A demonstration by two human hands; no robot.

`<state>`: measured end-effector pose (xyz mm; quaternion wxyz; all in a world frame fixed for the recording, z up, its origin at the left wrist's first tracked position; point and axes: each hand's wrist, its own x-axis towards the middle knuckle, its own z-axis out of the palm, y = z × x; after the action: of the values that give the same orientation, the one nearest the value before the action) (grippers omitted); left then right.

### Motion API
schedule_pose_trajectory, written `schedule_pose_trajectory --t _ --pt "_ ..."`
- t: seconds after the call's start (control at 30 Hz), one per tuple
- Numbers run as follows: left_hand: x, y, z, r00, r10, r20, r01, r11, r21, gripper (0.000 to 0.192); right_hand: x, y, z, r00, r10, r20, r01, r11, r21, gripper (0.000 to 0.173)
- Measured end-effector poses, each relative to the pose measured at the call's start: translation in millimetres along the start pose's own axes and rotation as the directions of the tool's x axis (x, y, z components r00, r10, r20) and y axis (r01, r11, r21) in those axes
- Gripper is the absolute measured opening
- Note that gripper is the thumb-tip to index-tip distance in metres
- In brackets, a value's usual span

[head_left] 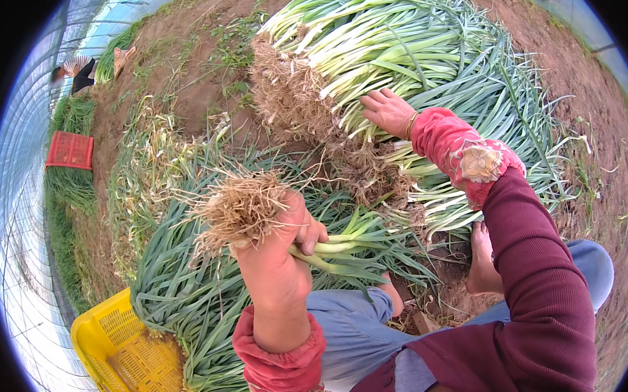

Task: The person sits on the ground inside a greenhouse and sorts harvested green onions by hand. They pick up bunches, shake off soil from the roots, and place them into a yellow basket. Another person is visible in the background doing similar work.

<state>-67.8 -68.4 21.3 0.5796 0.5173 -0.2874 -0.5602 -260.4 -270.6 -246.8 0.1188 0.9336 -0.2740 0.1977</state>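
Observation:
My left hand (279, 241) is closed round a bunch of leeks or large green onions (344, 245). Its bushy dry roots (239, 206) point up and left, and the green leaves hang to the right. My right hand (390, 113) rests palm down, fingers spread a little, on the pale stems of a large pile of the same plants (402, 56). Whether its fingers grip any stem cannot be told. The pile's brown roots (291, 89) face left and its leaves lie to the right. More green leaves (189, 268) spread below my left hand.
A yellow plastic crate (125, 364) stands at the lower left, with plants at its right side. Withered leaves (154, 146) litter the soil. Far left are a red crate (69, 150) on more greens and another person (77, 67). My bare foot (482, 261) is beside the pile.

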Motion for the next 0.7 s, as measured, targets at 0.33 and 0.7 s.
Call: schedule_pose_trajectory --t 0.33,0.7 --pt "0 -3 -12 0.999 0.022 0.026 -0.018 0.992 -0.122 0.017 12 -10 6 0.990 0.078 0.117 -0.069 0.995 -0.074 0.019" --pt "0 5 -7 0.999 0.012 -0.038 -0.012 1.000 -0.001 0.014 -15 -21 8 0.938 0.052 0.343 -0.049 0.999 -0.017 0.015"
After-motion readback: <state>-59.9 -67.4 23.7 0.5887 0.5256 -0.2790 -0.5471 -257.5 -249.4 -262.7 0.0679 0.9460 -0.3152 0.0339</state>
